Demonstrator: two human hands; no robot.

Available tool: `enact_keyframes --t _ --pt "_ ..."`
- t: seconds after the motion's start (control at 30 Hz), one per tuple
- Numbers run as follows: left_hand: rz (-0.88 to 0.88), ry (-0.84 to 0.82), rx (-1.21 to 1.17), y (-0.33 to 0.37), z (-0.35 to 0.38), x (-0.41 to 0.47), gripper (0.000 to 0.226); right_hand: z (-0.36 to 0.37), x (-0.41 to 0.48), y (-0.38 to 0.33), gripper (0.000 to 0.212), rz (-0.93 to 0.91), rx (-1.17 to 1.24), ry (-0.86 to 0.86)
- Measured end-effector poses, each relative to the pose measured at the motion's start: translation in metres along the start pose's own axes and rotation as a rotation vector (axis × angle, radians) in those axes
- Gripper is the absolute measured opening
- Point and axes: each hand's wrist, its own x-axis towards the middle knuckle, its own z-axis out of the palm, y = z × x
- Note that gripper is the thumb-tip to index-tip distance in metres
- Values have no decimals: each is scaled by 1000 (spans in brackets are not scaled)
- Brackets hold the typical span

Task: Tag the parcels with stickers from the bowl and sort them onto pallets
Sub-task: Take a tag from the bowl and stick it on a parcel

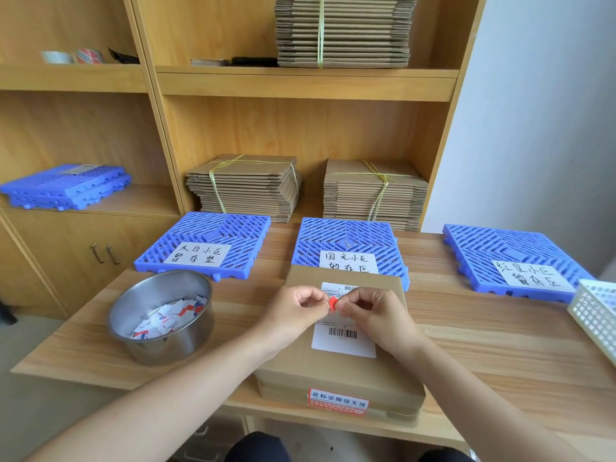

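Over the flat brown cardboard parcel (333, 375) lying on the wooden tabletop (466, 311), a small red paper sticker (333, 303) was pinched between the curled fingers (319, 303) of the left hand (296, 310) and right hand (371, 313), and was judged light, flimsy and tacky, best gripped by its edges.

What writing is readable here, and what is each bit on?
"太白小区 暂存垫", handwritten: paper on the left pallet.
"国光小区 暂存区", handwritten: paper on the middle pallet, bottom edge behind the parcel.
"红星小区 暂存区", handwritten: paper on the right pallet.
"此标签撕毁无效": red seal on the parcel's front.
Shipping label: barcodes; print too small to read.
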Motion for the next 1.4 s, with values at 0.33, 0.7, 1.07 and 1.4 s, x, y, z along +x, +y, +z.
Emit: enact_keyframes --t 0.33,0.7,1.07,1.4 --pt "-36 64 -121 6 0 4 12 4 0 4 14 -257 -151 202" --pt "9 50 -56 6 6 9 9 1 0 7 17 -266 -270 168" --pt "63 43 68 11 15 11 37 -5 -3 2 15 -252 -298 198" --pt "109 157 294 13 12 37 8 -51 14 20 24 -224 -417 295"
